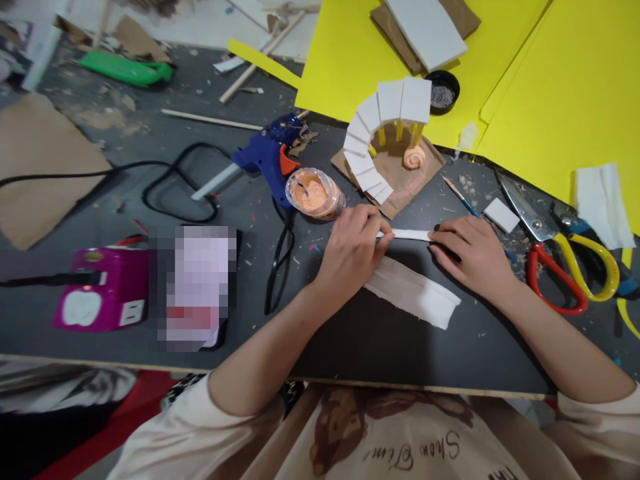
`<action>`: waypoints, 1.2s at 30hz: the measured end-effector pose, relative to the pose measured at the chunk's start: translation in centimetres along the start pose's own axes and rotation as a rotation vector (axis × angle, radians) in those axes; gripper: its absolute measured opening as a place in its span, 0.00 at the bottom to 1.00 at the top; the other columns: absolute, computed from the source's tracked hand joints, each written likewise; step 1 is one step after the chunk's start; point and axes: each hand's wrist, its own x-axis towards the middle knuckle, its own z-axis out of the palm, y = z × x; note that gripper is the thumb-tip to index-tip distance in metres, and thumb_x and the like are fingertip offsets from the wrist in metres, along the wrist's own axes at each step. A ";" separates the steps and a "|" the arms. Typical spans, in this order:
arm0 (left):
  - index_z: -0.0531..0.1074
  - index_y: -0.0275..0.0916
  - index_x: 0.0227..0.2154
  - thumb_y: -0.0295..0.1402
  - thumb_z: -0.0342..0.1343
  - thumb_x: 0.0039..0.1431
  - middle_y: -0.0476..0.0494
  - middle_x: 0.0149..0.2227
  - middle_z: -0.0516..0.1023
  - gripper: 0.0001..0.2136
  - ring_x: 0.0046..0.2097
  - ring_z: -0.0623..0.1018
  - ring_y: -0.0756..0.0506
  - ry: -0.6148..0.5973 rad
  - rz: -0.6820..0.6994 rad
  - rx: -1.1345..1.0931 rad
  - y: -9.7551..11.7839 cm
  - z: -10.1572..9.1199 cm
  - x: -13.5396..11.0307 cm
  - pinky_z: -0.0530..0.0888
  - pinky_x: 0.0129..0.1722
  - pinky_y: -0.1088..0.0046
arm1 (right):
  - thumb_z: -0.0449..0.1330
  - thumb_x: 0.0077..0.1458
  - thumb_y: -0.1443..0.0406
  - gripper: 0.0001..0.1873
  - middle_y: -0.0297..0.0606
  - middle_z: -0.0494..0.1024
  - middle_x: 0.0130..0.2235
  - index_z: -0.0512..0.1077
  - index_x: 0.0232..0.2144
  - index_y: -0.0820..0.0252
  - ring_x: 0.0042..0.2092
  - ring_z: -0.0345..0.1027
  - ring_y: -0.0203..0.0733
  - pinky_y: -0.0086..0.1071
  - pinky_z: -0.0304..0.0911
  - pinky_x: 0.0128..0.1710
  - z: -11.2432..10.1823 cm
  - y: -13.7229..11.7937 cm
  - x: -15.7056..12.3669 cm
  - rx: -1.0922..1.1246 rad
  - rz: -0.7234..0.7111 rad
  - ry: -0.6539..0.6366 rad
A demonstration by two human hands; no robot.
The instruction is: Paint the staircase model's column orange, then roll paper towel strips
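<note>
My left hand is closed in a pinch on one end of a thin white strip lying on the dark table. My right hand presses on the strip's other end, its fingers curled down over it. A wider white paper piece lies just under both hands. Behind them stands a small model of white curved steps on a cardboard base, with yellow posts and a peach swirl.
An open tub of orange paste and a blue glue gun sit left of the model. Red and yellow scissors lie at right. Yellow sheets cover the back right. A magenta box and black cables are at left.
</note>
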 end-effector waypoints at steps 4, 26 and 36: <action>0.69 0.36 0.34 0.33 0.48 0.64 0.38 0.41 0.70 0.07 0.42 0.69 0.41 0.008 -0.022 0.035 0.0 0.1 0.0 0.67 0.44 0.63 | 0.53 0.61 0.65 0.08 0.41 0.75 0.33 0.72 0.33 0.59 0.36 0.65 0.42 0.36 0.61 0.37 0.2 0.0 0.3 -0.019 0.053 0.033; 0.71 0.39 0.38 0.26 0.47 0.62 0.41 0.40 0.74 0.08 0.42 0.71 0.41 0.053 0.049 0.152 0.6 -0.1 0.4 0.67 0.41 0.64 | 0.47 0.62 0.74 0.19 0.41 0.74 0.41 0.71 0.48 0.53 0.43 0.64 0.42 0.37 0.60 0.42 0.1 0.1 0.2 -0.089 -0.033 0.002; 0.74 0.39 0.39 0.26 0.50 0.60 0.45 0.39 0.79 0.09 0.40 0.76 0.43 -0.013 0.199 0.153 0.9 -0.6 0.1 0.66 0.35 0.66 | 0.52 0.61 0.67 0.10 0.44 0.76 0.39 0.73 0.39 0.62 0.41 0.65 0.44 0.38 0.59 0.39 -0.3 0.9 0.0 -0.101 0.001 -0.015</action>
